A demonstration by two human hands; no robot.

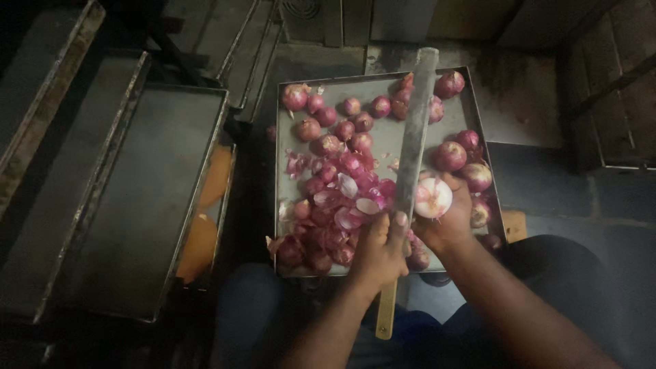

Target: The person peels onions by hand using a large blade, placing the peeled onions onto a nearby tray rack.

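My left hand (pixel 379 249) is closed around a long knife (pixel 413 137) near where the blade meets its wooden handle. The blade points away from me, over a metal tray (pixel 383 147). My right hand (pixel 447 222) holds a partly peeled red onion (pixel 433 198), its pale cut face pressed against the right side of the blade. Whole red onions (pixel 449 156) lie along the tray's far and right sides. A heap of purple peels and onion pieces (pixel 342 198) fills the tray's near left part, just left of my left hand.
A large empty metal tray (pixel 137 205) lies to the left, with more trays stacked beyond it. Something orange (pixel 205 239) shows in the gap between the two trays. My knees (pixel 253 301) are below the onion tray. The floor is dark.
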